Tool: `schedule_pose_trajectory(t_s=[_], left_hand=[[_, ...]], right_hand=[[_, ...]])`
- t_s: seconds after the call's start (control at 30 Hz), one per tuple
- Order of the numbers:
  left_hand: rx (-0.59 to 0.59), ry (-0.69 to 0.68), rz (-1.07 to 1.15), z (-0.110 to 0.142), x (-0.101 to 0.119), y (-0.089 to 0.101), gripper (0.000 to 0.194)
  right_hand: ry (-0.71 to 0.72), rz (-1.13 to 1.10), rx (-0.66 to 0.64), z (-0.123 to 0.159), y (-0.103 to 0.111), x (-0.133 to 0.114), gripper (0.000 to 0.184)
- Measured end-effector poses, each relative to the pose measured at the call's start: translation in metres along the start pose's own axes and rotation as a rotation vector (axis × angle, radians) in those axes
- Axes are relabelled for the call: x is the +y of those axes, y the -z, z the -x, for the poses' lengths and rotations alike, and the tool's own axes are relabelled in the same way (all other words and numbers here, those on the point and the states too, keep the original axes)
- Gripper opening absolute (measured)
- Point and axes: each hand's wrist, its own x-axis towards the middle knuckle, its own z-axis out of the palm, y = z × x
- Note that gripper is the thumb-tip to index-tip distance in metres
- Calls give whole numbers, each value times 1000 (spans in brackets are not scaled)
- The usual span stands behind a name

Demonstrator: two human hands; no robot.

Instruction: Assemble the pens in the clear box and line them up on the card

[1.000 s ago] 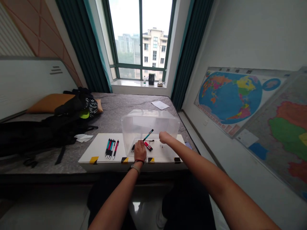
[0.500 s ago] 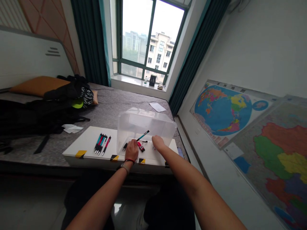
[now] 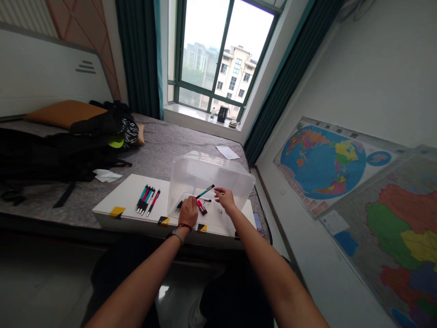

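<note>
A teal pen (image 3: 205,191) with a dark end points up and right from my left hand (image 3: 188,211), whose fingers are closed on it. My right hand (image 3: 224,198) is just right of the pen's upper end, apart from it. Its fingers are bent into a pinch; anything between them is too small to make out. Below and between the hands lie red and black pen parts (image 3: 201,207) and a small black piece (image 3: 206,200). More black pen parts (image 3: 179,206) lie left of my left hand. Tiny parts (image 3: 220,211) rest below my right hand.
A clear plastic bin (image 3: 218,176) stands behind the hands on a white board (image 3: 126,191) with black-and-yellow tape marks. Several teal and red pens (image 3: 147,200) lie in a row at left. A phone (image 3: 258,224) is beyond the right end. Black bags (image 3: 51,155) lie on the bed.
My right hand has risen from the small parts on the board and moved toward the pen's upper end. My left hand keeps its hold on the pen. The view has shifted slightly.
</note>
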Motion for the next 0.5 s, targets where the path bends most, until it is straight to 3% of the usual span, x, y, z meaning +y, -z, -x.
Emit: schedule_pose_trajectory(t_s=[0.07, 0.17, 0.5], left_hand=[[-1, 5, 1, 0, 0, 0, 27], [-2, 9, 5, 0, -1, 0, 28], [3, -10, 25, 0, -1, -1, 27]], right_hand=[[-39, -302, 38, 8, 0, -3, 29], [-42, -506, 61, 17, 3, -7, 35], [2, -508, 37, 15, 9, -17, 35]])
